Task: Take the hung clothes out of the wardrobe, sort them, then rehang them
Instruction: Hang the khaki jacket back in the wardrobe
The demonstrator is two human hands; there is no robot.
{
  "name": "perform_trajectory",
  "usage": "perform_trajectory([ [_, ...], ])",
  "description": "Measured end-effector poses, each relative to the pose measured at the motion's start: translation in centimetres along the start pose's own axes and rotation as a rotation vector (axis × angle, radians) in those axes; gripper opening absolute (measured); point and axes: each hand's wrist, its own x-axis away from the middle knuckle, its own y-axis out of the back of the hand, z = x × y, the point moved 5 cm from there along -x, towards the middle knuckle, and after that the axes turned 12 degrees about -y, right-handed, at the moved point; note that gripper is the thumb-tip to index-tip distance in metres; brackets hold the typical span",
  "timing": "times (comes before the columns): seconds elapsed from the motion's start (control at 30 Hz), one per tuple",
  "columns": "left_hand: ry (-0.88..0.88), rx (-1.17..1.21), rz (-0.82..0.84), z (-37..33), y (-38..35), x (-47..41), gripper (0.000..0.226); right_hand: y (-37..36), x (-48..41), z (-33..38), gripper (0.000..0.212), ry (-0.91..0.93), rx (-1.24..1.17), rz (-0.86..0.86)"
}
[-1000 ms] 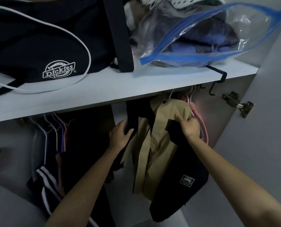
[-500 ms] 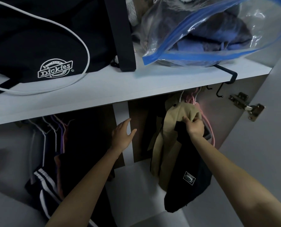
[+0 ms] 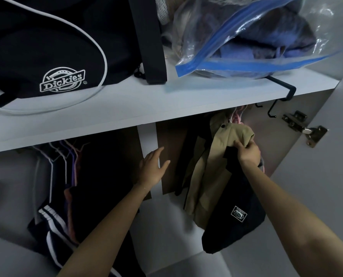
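A beige and black jacket (image 3: 208,172) hangs under the white shelf (image 3: 126,108) at the right of the wardrobe, on pale pink and white hangers (image 3: 235,116). My right hand (image 3: 247,151) is shut on the jacket's shoulder near the hanger. A black part with a small square patch (image 3: 238,213) droops below my forearm. My left hand (image 3: 153,167) is open, fingers spread, beside the white upright panel (image 3: 148,136), touching no garment. Dark clothes (image 3: 94,186) on several thin hangers (image 3: 64,152) fill the left section, with a striped black garment (image 3: 50,218) at the bottom.
On the shelf lie a black Dickies bag (image 3: 52,47) with white piping and a clear blue-edged zip bag (image 3: 256,37) of folded clothes. A black over-shelf hook (image 3: 282,94) hangs at the right. A metal hinge (image 3: 304,128) sits on the open white door (image 3: 336,176).
My left hand let go of the dark cloth it held and now hovers open. My right hand slid the beige jacket to the right along the rail.
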Motion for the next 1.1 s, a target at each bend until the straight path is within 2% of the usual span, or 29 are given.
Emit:
perform_trajectory([
  [0.23,-0.091,-0.096,0.011,-1.9,-1.2,-0.6,0.055,1.5,1.7,-0.5,0.056,0.179,0.276,0.014],
  [0.47,-0.222,-0.110,0.144,-4.5,-5.4,-1.2,0.061,3.0,4.6,-2.4,0.041,0.278,0.472,-0.033],
  [0.63,-0.278,-0.101,0.183,-7.5,-8.9,-0.2,0.063,5.1,8.2,-4.5,0.059,0.368,0.756,-0.094],
  [0.73,-0.339,-0.135,0.233,-9.9,-11.0,1.2,0.063,7.5,10.2,-6.5,0.067,0.354,0.850,-0.099],
  [1.1,-0.580,-0.125,0.279,-24.3,-17.4,10.5,0.064,21.0,18.1,-15.9,0.075,0.241,0.941,-0.128],
])
